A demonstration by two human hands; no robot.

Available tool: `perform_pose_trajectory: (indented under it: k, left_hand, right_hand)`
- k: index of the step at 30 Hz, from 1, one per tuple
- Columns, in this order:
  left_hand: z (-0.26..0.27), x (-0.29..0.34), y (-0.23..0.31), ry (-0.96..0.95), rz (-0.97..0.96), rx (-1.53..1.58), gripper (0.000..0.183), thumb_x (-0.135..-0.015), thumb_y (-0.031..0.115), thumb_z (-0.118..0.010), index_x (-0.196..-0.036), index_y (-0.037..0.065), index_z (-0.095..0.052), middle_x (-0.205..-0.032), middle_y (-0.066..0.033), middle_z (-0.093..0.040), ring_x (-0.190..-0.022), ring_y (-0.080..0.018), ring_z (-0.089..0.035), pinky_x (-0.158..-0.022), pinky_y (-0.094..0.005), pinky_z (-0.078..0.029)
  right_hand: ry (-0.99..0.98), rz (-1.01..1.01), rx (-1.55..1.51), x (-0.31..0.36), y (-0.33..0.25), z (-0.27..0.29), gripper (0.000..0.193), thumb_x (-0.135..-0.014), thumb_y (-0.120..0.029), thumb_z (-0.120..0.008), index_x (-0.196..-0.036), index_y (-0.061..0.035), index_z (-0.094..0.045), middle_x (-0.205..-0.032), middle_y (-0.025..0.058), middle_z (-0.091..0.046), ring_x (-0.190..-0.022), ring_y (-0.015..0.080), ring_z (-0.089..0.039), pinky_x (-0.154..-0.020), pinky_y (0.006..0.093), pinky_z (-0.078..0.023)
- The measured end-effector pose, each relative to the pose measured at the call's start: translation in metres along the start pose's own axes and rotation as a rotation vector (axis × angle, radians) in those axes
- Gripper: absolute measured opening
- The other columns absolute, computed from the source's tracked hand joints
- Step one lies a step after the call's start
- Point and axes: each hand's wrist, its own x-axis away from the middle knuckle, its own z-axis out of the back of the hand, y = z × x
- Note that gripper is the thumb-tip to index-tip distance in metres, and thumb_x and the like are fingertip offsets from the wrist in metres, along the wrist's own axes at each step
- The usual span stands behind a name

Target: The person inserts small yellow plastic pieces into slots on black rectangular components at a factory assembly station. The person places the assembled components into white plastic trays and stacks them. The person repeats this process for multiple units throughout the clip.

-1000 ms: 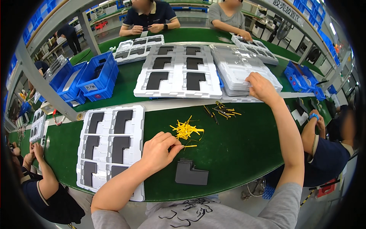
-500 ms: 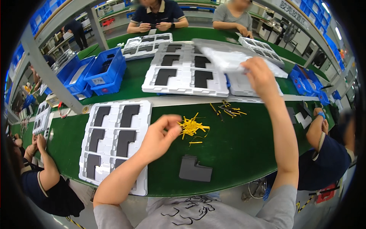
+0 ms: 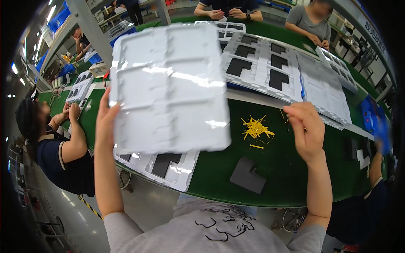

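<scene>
My left hand (image 3: 105, 122) grips the left edge of a white plastic tray (image 3: 168, 88) with shallow compartments, raised and tilted above the table. Beneath it lies another white tray (image 3: 189, 170) holding dark L-shaped pieces (image 3: 165, 163), mostly hidden by the raised one. My right hand (image 3: 307, 130) hovers over the green table to the right, fingers loosely bent and apart, nothing seen in them. Left of that hand is a heap of thin yellow strips (image 3: 255, 127). Nearer to me rests a dark grey L-shaped piece (image 3: 248, 176), perhaps a stack.
Across the far side, a filled white tray (image 3: 257, 82) stands beside a stack of white trays (image 3: 327, 90). A blue bin (image 3: 369, 111) sits at the right. Co-workers sit opposite and at both sides. A grey post (image 3: 90, 31) rises at the far left.
The white tray in my right hand at the far stack is now in my left hand, over the filled tray. My right hand has let go and come nearer. The view has turned left.
</scene>
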Motion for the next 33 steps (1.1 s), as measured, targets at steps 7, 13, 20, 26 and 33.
perform_pose_trajectory:
  k: [7,13,20,26,33]
  left_hand:
    - [0.120,0.007,-0.044,-0.178,0.282,-0.305,0.067,-0.080,-0.002,-0.065,-0.141,0.003,-0.038,-0.112,-0.0103,-0.064,-0.096,-0.0127,-0.062,-0.081,-0.0244,-0.050]
    - [0.089,-0.014,-0.057,-0.279,0.141,-0.586,0.065,-0.077,-0.001,-0.069,-0.138,0.003,-0.046,-0.099,-0.0017,-0.056,-0.081,-0.0094,-0.053,-0.078,-0.0219,-0.046]
    - [0.077,-0.017,-0.056,-0.271,0.067,-0.944,0.055,-0.081,0.006,-0.067,-0.134,0.013,-0.054,-0.098,-0.0004,-0.047,-0.083,-0.0132,-0.041,-0.082,-0.0241,-0.041]
    - [0.078,0.003,-0.054,-0.295,-0.034,-1.069,0.047,-0.085,0.005,-0.062,-0.131,0.014,-0.056,-0.108,-0.0056,-0.052,-0.092,-0.0178,-0.047,-0.086,-0.0269,-0.040]
    - [0.071,0.032,-0.070,-0.113,-0.151,-1.250,0.044,-0.088,0.004,-0.056,-0.131,0.014,-0.057,-0.119,-0.0112,-0.054,-0.108,-0.0287,-0.048,-0.096,-0.0360,-0.039]
  right_hand:
    - [0.060,-0.380,-0.308,0.036,0.034,-0.021,0.042,-0.084,0.011,-0.056,-0.124,-0.0033,-0.057,-0.084,0.0055,-0.060,-0.069,0.0106,-0.057,-0.063,0.0233,-0.048]
    - [-0.066,-0.407,-0.255,0.050,0.045,-0.027,0.045,-0.085,0.009,-0.057,-0.128,-0.0047,-0.053,-0.083,0.0047,-0.060,-0.066,0.0098,-0.056,-0.062,0.0229,-0.048]
    - [-0.100,-0.501,-0.306,0.058,0.047,-0.027,0.044,-0.086,0.006,-0.059,-0.128,-0.0050,-0.053,-0.083,0.0047,-0.062,-0.061,0.0086,-0.054,-0.056,0.0219,-0.046]
    - [-0.125,-0.481,-0.285,0.060,0.048,-0.029,0.043,-0.085,0.005,-0.061,-0.126,-0.0052,-0.053,-0.082,0.0053,-0.062,-0.060,0.0087,-0.054,-0.055,0.0221,-0.046]
    - [-0.190,-0.477,-0.274,0.058,0.043,-0.033,0.032,-0.085,0.006,-0.060,-0.116,-0.0038,-0.058,-0.083,0.0061,-0.061,-0.061,0.0093,-0.056,-0.055,0.0227,-0.047]
